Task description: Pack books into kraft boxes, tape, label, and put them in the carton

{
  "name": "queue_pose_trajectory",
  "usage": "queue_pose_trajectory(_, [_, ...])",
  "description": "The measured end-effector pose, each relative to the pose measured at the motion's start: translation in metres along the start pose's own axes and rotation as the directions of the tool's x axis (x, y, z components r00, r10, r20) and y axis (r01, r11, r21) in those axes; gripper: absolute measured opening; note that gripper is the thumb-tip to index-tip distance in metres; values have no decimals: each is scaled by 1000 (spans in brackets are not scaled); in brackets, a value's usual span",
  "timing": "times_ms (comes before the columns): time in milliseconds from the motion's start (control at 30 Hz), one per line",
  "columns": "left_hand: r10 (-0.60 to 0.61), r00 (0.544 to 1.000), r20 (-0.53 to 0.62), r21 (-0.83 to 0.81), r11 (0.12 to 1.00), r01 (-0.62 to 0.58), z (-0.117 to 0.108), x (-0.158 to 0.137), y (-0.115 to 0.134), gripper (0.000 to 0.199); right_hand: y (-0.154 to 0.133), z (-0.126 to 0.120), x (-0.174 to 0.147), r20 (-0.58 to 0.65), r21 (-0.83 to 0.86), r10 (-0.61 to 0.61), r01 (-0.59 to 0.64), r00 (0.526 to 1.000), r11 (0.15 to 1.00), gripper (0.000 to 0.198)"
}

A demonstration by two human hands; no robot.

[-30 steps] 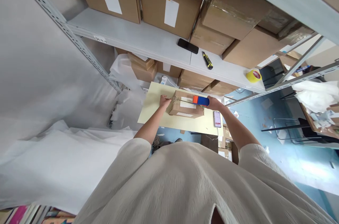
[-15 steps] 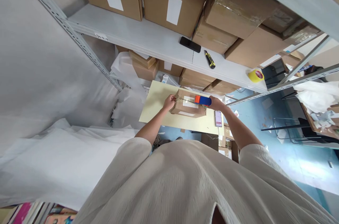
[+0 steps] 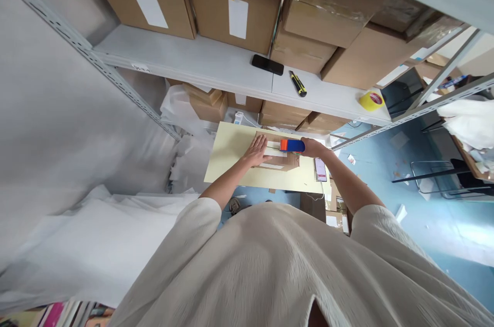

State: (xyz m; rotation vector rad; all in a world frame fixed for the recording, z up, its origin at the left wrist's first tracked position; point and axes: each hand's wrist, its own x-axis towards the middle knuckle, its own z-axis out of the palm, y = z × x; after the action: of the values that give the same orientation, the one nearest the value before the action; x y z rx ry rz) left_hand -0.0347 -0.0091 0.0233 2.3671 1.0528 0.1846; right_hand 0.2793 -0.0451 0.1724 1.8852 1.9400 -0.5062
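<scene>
A brown cardboard box with white labels lies on a pale yellow board. My left hand rests flat on the left part of its top, fingers spread. My right hand grips a blue and orange tape dispenser against the top of the box, toward its right end. The tape under the dispenser is hard to make out. A phone with a lit screen lies on the board to the right of the box.
The grey shelf ahead carries large cartons, a black phone, a yellow utility knife and a yellow tape roll. White sheets are heaped on the left. A metal upright stands at the left.
My left hand has gone from pinching the left edge of the box to lying flat on its top. The dispenser stays on the box in my right hand. The view has shifted slightly.
</scene>
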Motion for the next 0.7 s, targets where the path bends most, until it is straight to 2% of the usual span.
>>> queue_pose_trajectory(100, [-21, 1000, 14, 63, 998, 20, 4, -5, -6, 107, 0, -7, -2, 26, -10, -12, 13, 1000, 1000, 53])
queue_pose_trajectory(300, [-60, 997, 57, 135, 990, 52, -2, -7, -7, 106, 9, -17, -11, 63, 23, -43, 42, 997, 999, 56])
queue_pose_trajectory(567, [-88, 993, 81, 177, 981, 73, -6, -10, -6, 104, 33, -5, -15, 60, 41, -122, 120, 991, 992, 54])
queue_pose_trajectory(700, [-113, 988, 103, 195, 976, 92, -10, -12, -6, 104, 66, 3, -15, 83, 44, -113, 110, 990, 993, 52])
